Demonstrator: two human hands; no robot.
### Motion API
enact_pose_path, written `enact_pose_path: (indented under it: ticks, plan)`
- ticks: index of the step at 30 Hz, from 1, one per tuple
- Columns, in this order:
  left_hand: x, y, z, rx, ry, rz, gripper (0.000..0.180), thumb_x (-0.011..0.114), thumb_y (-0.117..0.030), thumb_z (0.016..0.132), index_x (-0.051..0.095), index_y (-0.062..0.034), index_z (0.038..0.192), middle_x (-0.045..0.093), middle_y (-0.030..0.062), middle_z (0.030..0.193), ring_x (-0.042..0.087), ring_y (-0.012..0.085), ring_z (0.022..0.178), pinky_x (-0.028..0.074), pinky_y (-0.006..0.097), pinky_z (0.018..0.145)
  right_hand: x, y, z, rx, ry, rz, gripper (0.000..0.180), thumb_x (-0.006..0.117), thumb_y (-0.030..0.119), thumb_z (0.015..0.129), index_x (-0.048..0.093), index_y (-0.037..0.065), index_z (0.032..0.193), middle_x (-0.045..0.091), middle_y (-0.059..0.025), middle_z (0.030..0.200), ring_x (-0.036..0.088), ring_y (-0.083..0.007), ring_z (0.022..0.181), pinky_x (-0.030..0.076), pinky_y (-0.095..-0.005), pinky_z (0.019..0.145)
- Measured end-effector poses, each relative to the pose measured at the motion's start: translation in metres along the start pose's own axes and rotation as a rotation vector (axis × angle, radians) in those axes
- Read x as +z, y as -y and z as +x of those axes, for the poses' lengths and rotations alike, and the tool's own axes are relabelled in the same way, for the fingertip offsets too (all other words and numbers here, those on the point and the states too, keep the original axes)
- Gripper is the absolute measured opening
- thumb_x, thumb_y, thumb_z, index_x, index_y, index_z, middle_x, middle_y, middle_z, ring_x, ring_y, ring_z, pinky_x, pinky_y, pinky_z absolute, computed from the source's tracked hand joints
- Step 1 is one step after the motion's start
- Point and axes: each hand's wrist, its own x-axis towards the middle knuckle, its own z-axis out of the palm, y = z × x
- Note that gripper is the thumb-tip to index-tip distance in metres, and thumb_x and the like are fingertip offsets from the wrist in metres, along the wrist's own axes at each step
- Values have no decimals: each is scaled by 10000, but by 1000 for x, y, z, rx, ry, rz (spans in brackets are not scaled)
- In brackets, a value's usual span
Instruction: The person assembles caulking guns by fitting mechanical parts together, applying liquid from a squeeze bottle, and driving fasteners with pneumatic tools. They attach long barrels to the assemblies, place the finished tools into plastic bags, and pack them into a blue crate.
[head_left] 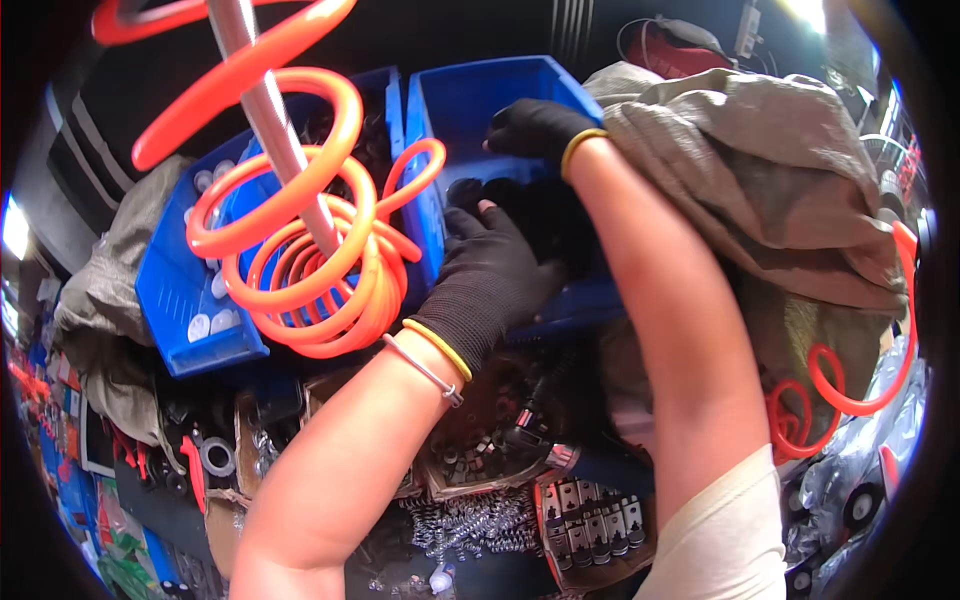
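Both my hands wear black gloves with yellow cuffs and are at a blue plastic bin point(425, 110). My left hand point(490, 265) reaches over the near part of the bin, thumb apart from the fingers, fingertips against dark parts whose kind I cannot make out. Nothing shows in its grasp. Further back, my right hand point(540, 130) hangs over the bin with its fingers curled in. What those fingers hold, if anything, is hidden. Black gloves against black contents blur the outlines. A metal bracelet point(425, 370) circles my left wrist.
A coiled orange air hose point(335, 330) hangs around a metal rod point(270, 120), left of my hands. Behind it stands another blue bin point(200, 350) with white round parts. Nearer lie springs point(470, 525) and a box of metal fittings point(595, 530). Grey-brown cloth point(750, 170) bulges at the right.
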Motion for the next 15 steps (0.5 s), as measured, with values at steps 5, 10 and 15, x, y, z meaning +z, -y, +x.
enact_pose_path:
  ticks: [5,10,15]
  plan:
    - [-3,3,22,18,70,127,1277,719,-571,741,-61,79,1516,173,430,1475,349,483,1376,329,470,1136,32,11,-18,120,-43,-48,568,549,551,884,645,152,1277,620,-136,1314,577,-330,1227,443,-410,1035]
    - [40,53,72,37,24,-158,935,622,-487,830,129,25,1438,310,315,1424,402,410,1336,348,429,1110,7,67,-76,100,264,-97,516,436,504,956,668,155,1257,610,-97,1340,554,-295,1271,405,-386,1072]
    - [49,47,73,-76,179,-1352,440,418,-458,1000,576,-141,1260,614,62,1288,534,246,1224,373,343,1053,62,33,-103,-207,-63,152,404,451,378,991,631,111,1235,661,-208,1172,644,-320,1114,495,-421,926]
